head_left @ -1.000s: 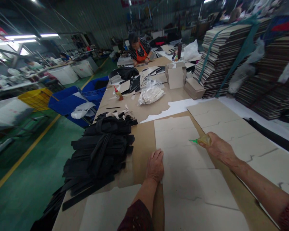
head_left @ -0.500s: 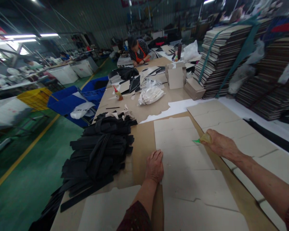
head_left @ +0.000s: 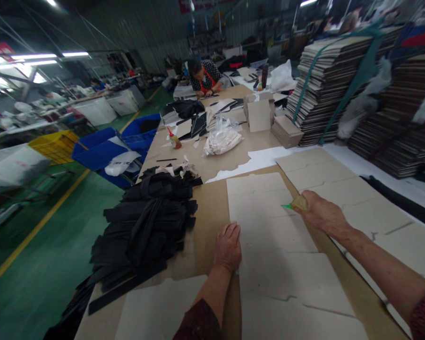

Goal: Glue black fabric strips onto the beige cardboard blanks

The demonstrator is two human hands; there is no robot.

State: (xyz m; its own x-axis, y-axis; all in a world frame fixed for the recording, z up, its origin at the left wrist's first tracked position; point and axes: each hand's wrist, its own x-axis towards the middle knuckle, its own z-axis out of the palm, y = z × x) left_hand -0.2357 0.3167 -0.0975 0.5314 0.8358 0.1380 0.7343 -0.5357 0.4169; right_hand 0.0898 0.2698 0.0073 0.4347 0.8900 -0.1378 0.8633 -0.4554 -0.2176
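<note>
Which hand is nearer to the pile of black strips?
Left. The left hand lies to the right of the black strips, at the edge of the pale sheets; the right hand is farther right, holding a green-tipped bottle.

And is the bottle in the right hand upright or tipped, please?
Tipped: the bottle lies sideways in the right hand, its green nozzle pointing left.
</note>
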